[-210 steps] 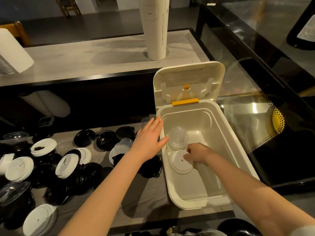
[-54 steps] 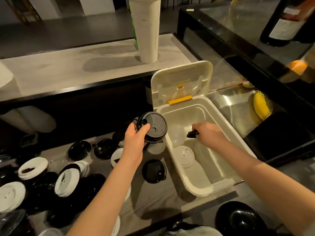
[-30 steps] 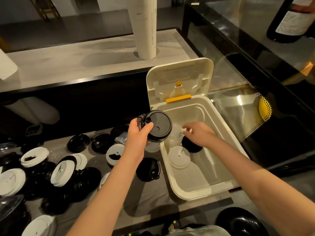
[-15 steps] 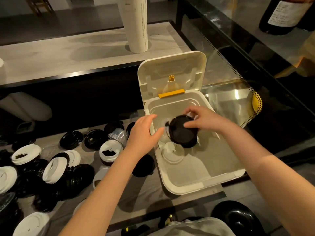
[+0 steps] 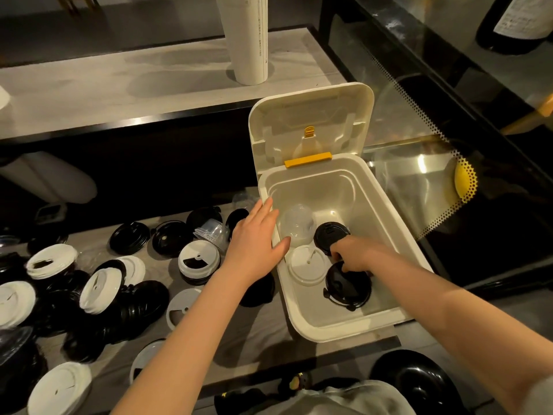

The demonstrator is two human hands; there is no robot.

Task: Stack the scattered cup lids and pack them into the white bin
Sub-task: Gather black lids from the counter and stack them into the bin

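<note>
Judging by their look, these lids are thin moulded plastic: featherlight, springy at the rim and a little slick. I would take any stack by its outer edge, thumb opposite fingers, and not press on the crown, where a sip tab or a dome could dent.

My right hand (image 5: 353, 256) is down inside the white plastic bin (image 5: 344, 327), with its fingers curled over the far edge of the near stack of black plastic cup lids (image 5: 348, 287). That stack sits on the bin floor at the near right. My left hand (image 5: 254, 244) lies flat on the bin's left rim with its fingers straight, holding nothing; I take it to be steadying the bin.

Also in the bin are a second stack of black lids (image 5: 330, 235) just beyond the right hand, a stack of flat white lids (image 5: 308, 265) to its left, and clear dome lids (image 5: 297, 224) at the far left. The hinged white cover (image 5: 311, 121) stands open. Many loose black and white cup lids (image 5: 199, 259) lie scattered on the grey counter (image 5: 263, 333) left of the bin.

The right fingertips are hidden under the knuckles, so I cannot tell how firm the hold is. I cannot count the lids in any stack. The clear domes barely separate from the pale bin wall. One black lid (image 5: 260, 295) is half covered by my left wrist. The dark heap at the left edge is cut off, black on black, and hard to sort.
</note>
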